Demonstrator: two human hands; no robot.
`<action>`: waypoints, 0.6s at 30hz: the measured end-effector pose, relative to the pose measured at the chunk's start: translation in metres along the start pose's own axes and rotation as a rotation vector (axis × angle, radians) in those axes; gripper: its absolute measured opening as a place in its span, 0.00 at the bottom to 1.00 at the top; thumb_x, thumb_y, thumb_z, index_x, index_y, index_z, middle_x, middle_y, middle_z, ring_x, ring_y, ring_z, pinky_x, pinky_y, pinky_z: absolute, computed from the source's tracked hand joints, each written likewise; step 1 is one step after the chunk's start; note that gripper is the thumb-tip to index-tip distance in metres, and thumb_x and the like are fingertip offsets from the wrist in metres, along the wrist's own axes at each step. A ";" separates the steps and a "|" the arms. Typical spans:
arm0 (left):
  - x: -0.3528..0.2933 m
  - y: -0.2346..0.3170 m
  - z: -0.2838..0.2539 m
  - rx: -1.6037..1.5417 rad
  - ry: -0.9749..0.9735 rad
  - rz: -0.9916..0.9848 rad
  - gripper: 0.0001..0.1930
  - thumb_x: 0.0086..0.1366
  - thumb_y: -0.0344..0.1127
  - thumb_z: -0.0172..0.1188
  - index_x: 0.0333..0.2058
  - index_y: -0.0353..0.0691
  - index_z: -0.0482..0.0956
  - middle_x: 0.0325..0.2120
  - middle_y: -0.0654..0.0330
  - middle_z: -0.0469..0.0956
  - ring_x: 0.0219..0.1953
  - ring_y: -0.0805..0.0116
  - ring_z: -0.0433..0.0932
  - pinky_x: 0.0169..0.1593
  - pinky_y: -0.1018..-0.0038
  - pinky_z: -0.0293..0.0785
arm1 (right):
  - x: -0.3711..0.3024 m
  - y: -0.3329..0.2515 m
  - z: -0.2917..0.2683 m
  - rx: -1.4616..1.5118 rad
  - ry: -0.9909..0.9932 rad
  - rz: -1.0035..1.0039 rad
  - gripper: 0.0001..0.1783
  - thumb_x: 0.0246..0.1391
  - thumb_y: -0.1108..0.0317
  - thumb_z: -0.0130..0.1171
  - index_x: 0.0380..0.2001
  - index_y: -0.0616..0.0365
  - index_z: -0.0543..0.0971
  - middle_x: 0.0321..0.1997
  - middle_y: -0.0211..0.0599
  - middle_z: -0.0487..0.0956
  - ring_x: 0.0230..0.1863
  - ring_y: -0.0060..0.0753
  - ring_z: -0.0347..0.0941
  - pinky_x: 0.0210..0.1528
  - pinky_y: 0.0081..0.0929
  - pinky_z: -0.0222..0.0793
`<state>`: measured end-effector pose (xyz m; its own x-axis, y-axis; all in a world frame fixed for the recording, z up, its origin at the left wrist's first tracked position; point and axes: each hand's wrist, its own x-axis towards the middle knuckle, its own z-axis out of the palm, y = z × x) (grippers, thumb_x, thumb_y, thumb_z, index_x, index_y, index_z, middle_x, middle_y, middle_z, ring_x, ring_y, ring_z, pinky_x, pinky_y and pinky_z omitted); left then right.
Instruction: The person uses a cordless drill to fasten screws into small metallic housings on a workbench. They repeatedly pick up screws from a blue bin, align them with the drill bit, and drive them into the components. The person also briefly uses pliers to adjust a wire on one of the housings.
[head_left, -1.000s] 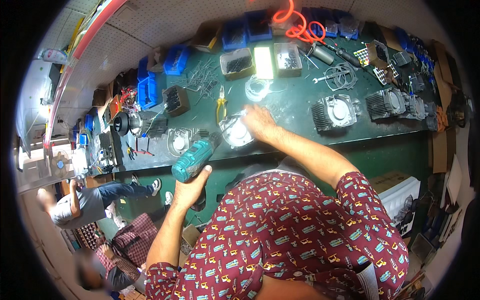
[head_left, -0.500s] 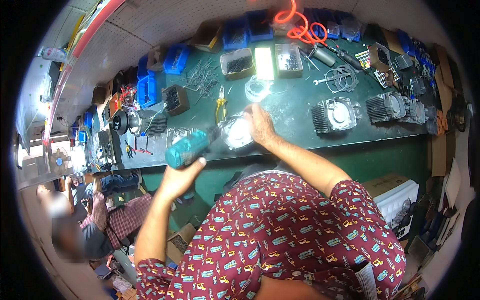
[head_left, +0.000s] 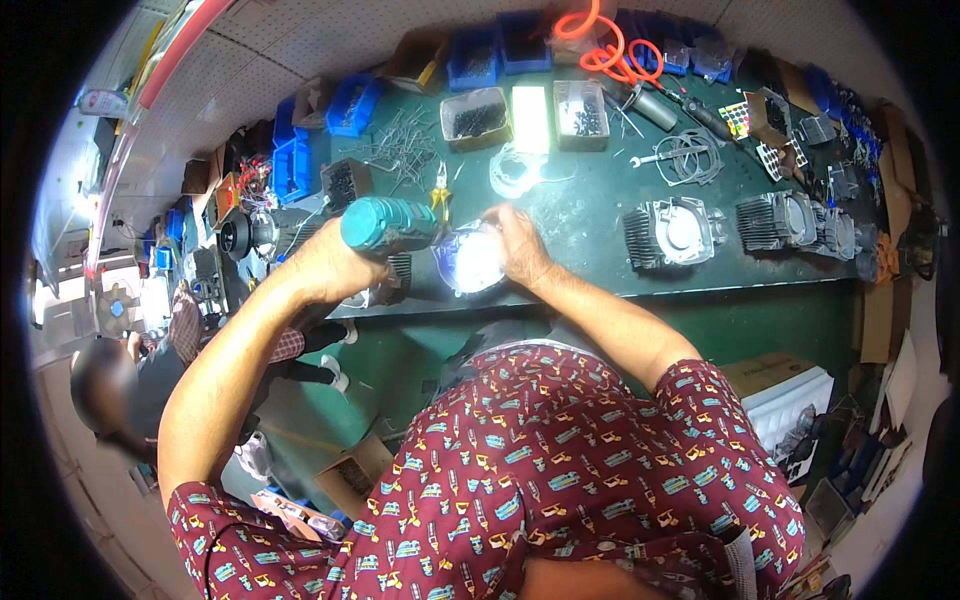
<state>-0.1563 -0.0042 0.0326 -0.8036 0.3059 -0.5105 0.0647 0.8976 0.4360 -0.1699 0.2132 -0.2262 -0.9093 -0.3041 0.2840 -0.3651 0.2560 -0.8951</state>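
My left hand point(head_left: 340, 265) is wrapped round the handle of a teal cordless drill point(head_left: 385, 224). The drill is held level, its front end pointing right at a bright metal engine casting point(head_left: 468, 262) near the bench's front edge. Glare hides where its bit meets the casting. My right hand point(head_left: 520, 248) grips the casting's right side, with fingertips on its far rim. Yellow-handled pliers point(head_left: 440, 200) lie just beyond the drill. Another finned casting point(head_left: 395, 275) sits partly hidden beneath my left hand.
Finned castings point(head_left: 672, 232) stand at the right of the green bench point(head_left: 580, 265). Small boxes of screws point(head_left: 475, 120), blue bins point(head_left: 352, 105), loose metal rods point(head_left: 395, 150) and a coiled orange hose point(head_left: 600, 60) line the back. A person point(head_left: 130, 385) is at lower left.
My left hand has lifted the drill and brought it up and to the right, turning it level beside the casting. My right hand stays on the casting. The person at left has shifted.
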 end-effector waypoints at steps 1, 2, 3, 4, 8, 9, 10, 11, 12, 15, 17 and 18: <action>-0.001 -0.003 0.002 -0.037 0.003 -0.016 0.26 0.51 0.34 0.71 0.50 0.39 0.79 0.42 0.50 0.82 0.45 0.57 0.81 0.51 0.66 0.77 | -0.001 0.001 0.000 0.000 0.000 -0.005 0.11 0.58 0.71 0.59 0.43 0.62 0.72 0.39 0.50 0.80 0.45 0.55 0.76 0.51 0.47 0.68; -0.002 -0.009 0.005 -0.073 0.007 -0.033 0.26 0.52 0.34 0.71 0.51 0.39 0.78 0.43 0.50 0.82 0.45 0.57 0.81 0.52 0.66 0.77 | -0.003 0.001 0.001 0.000 -0.001 -0.010 0.11 0.58 0.71 0.59 0.43 0.62 0.73 0.39 0.50 0.80 0.45 0.55 0.76 0.52 0.47 0.68; -0.001 -0.008 0.005 -0.069 0.013 -0.015 0.26 0.52 0.35 0.71 0.52 0.39 0.78 0.43 0.51 0.82 0.46 0.58 0.81 0.53 0.66 0.76 | -0.002 0.002 0.000 -0.006 0.002 -0.018 0.11 0.58 0.71 0.59 0.43 0.62 0.73 0.39 0.50 0.80 0.45 0.55 0.76 0.52 0.47 0.68; 0.000 -0.005 0.006 -0.067 0.018 0.002 0.27 0.53 0.35 0.71 0.53 0.40 0.78 0.44 0.51 0.83 0.46 0.58 0.81 0.54 0.66 0.76 | -0.003 0.002 0.000 -0.023 0.004 -0.022 0.11 0.58 0.71 0.59 0.43 0.62 0.73 0.40 0.50 0.80 0.45 0.56 0.75 0.51 0.47 0.68; -0.007 -0.004 0.009 -0.090 0.008 -0.048 0.26 0.51 0.31 0.66 0.52 0.41 0.78 0.43 0.51 0.83 0.44 0.57 0.81 0.52 0.66 0.77 | -0.001 0.000 0.001 -0.007 0.015 -0.025 0.12 0.59 0.70 0.58 0.43 0.62 0.72 0.39 0.50 0.80 0.45 0.56 0.76 0.51 0.47 0.68; -0.008 0.004 0.005 -0.064 -0.006 -0.069 0.26 0.52 0.29 0.65 0.53 0.40 0.78 0.45 0.53 0.83 0.45 0.59 0.81 0.54 0.67 0.76 | -0.001 -0.001 0.001 -0.016 0.018 -0.016 0.12 0.59 0.69 0.58 0.44 0.61 0.72 0.39 0.50 0.80 0.45 0.56 0.76 0.51 0.47 0.68; -0.008 0.018 -0.001 -0.039 -0.023 -0.084 0.27 0.52 0.27 0.63 0.54 0.40 0.78 0.47 0.54 0.82 0.47 0.62 0.80 0.55 0.68 0.75 | 0.000 -0.002 -0.001 -0.030 0.023 -0.005 0.12 0.59 0.69 0.58 0.44 0.61 0.72 0.39 0.49 0.80 0.45 0.56 0.76 0.51 0.47 0.68; -0.009 0.024 -0.004 -0.015 -0.039 -0.101 0.27 0.53 0.24 0.62 0.55 0.39 0.77 0.49 0.55 0.82 0.48 0.64 0.80 0.56 0.69 0.74 | 0.001 -0.003 -0.002 -0.042 0.027 0.006 0.12 0.59 0.69 0.58 0.44 0.61 0.72 0.39 0.49 0.80 0.44 0.56 0.76 0.51 0.47 0.68; -0.011 0.018 0.001 -0.058 0.028 -0.117 0.26 0.51 0.29 0.66 0.53 0.39 0.78 0.43 0.53 0.83 0.44 0.60 0.81 0.52 0.67 0.77 | 0.000 -0.007 -0.003 -0.085 0.021 0.022 0.12 0.59 0.69 0.58 0.44 0.60 0.72 0.39 0.49 0.81 0.43 0.55 0.77 0.51 0.47 0.68; -0.029 0.015 0.012 -0.272 0.124 0.026 0.26 0.54 0.26 0.64 0.55 0.38 0.77 0.46 0.54 0.82 0.47 0.62 0.80 0.53 0.67 0.76 | -0.003 -0.007 0.004 -0.085 0.042 0.017 0.12 0.59 0.68 0.58 0.44 0.60 0.72 0.39 0.48 0.81 0.43 0.55 0.77 0.50 0.48 0.68; -0.047 0.014 0.020 -0.346 0.144 -0.097 0.26 0.58 0.26 0.64 0.57 0.38 0.76 0.49 0.55 0.81 0.50 0.66 0.78 0.57 0.69 0.73 | -0.002 -0.008 0.000 -0.065 0.072 0.039 0.12 0.60 0.68 0.58 0.44 0.60 0.72 0.38 0.48 0.81 0.43 0.55 0.77 0.48 0.48 0.69; -0.059 0.017 0.025 -0.413 0.154 -0.146 0.25 0.58 0.26 0.64 0.56 0.38 0.76 0.49 0.55 0.81 0.50 0.67 0.78 0.57 0.69 0.73 | 0.000 -0.005 -0.001 -0.052 0.084 0.058 0.12 0.60 0.68 0.58 0.44 0.60 0.72 0.38 0.48 0.81 0.43 0.55 0.77 0.48 0.48 0.69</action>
<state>-0.0935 0.0007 0.0514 -0.8674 0.1067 -0.4860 -0.2719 0.7164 0.6425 -0.1678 0.2133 -0.2215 -0.9421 -0.2098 0.2618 -0.3190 0.3191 -0.8924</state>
